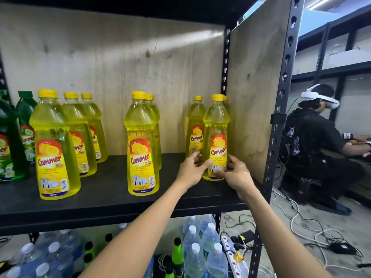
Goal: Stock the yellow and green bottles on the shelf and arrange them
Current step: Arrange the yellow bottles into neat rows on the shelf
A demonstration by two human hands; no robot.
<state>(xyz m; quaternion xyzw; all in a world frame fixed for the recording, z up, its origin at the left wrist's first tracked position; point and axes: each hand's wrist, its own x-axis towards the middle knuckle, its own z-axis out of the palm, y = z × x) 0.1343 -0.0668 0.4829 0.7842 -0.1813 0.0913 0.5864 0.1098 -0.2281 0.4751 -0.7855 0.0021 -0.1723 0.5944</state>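
Several yellow bottles stand upright on the black shelf [112, 189]. At the shelf's right end, my left hand [191, 170] and my right hand [234, 173] both grip the base of the front yellow bottle [216, 125], one on each side. Another yellow bottle [195, 125] stands just behind and left of it, and a third is mostly hidden behind it. A pair of yellow bottles [141, 141] stands mid-shelf, and a row of three [53, 141] at the left. Green bottles [12, 141] stand at the far left, partly cut off.
Plywood panels close the shelf's back and right side [251, 97]. A black metal upright [281, 109] frames the right edge. Below are water bottles [202, 247] and a power strip [234, 255] with cables. A person in a headset [313, 141] crouches at the right.
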